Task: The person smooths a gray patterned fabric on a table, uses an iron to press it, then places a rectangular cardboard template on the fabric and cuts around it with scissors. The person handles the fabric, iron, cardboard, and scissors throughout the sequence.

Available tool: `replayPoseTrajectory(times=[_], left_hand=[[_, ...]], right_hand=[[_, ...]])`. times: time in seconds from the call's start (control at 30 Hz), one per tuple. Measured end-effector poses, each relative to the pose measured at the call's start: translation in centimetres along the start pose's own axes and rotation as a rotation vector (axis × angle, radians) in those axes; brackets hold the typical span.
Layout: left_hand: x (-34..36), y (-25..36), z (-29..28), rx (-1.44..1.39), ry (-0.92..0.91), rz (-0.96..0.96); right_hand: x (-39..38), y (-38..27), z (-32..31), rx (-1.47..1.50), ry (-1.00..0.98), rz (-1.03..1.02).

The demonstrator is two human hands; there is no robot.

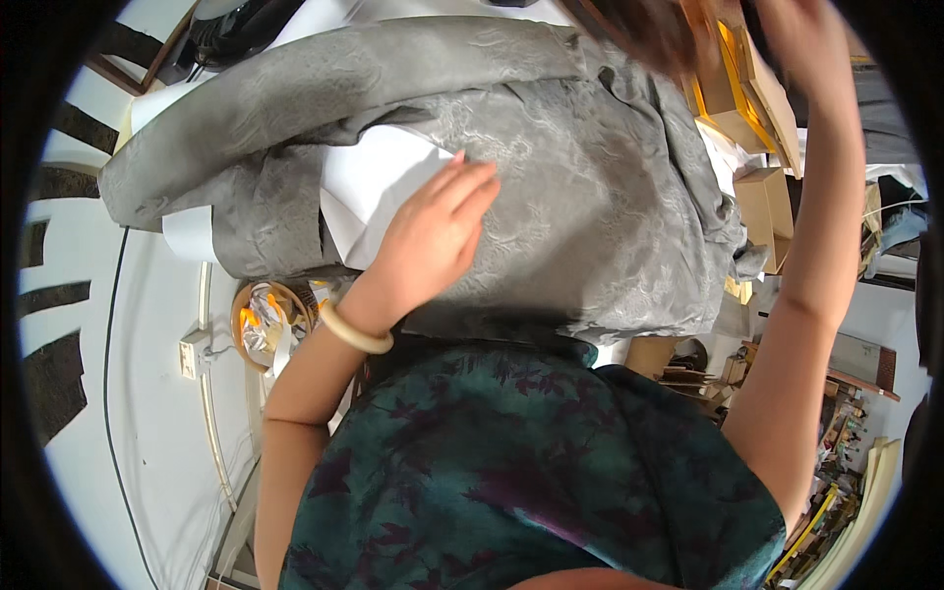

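Observation:
Grey patterned fabric [580,211] lies spread and creased in front of me. A thick roll of it [344,84] runs along the far and left side. A white sheet [379,172], perhaps paper, shows in a gap of the fabric on the left. My left hand [430,236], a pale bangle [354,329] on its wrist, is over the border of sheet and fabric. Its fingers are stretched out and nothing is in them. My right hand [801,44] is raised at the far right, near a wooden box [737,88]. Motion smears its fingers, and the top edge cuts it off.
A small cardboard box [762,216] stands right of the fabric. At lower left, a round basket [243,324] holds scraps, beside a white wall with a socket box [194,354] and cables. Cluttered shelves [846,423] fill the right. A dark blurred object [639,29] lies at the top.

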State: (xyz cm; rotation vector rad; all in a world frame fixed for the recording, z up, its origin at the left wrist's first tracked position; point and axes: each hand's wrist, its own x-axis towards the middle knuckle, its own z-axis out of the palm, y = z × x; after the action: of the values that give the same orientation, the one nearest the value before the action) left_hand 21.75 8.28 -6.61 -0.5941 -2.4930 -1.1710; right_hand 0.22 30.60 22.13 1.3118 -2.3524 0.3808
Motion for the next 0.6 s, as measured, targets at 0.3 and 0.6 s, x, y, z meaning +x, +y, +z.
replayPoseTrajectory(times=[0.3,0.6], left_hand=[[-5.9,3.5,2.2,0.204,-0.104,0.04],[-6.6,3.5,3.0,0.164,-0.039,0.023]], right_hand=[[-16.9,-8.0,6.2,0.192,-0.447,0.273],[-16.9,-6.5,9.8,-0.006,-0.461,0.147]])
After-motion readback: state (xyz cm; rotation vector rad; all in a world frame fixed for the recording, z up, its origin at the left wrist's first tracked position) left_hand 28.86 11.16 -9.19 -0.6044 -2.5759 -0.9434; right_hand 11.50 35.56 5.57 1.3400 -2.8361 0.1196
